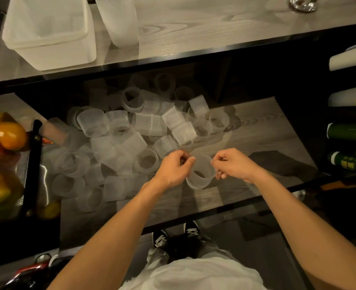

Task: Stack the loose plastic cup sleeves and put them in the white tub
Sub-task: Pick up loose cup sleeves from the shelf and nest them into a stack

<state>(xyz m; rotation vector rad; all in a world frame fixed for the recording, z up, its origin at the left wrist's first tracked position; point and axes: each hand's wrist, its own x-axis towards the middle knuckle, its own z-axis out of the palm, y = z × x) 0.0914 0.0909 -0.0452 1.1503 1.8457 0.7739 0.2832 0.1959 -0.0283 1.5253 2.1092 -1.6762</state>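
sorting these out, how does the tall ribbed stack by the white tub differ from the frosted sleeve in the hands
The tall ribbed translucent stack stands on the upper shelf beside the white plastic tub; the frosted plastic sleeve is held over the lower shelf by the left hand and right hand. The stack is far taller. Both are translucent plastic.

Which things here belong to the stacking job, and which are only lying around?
Job: held cup sleeve; loose sleeve pile; stacked sleeves; white tub; left hand; right hand.
Lying about: fruit; green rolls.
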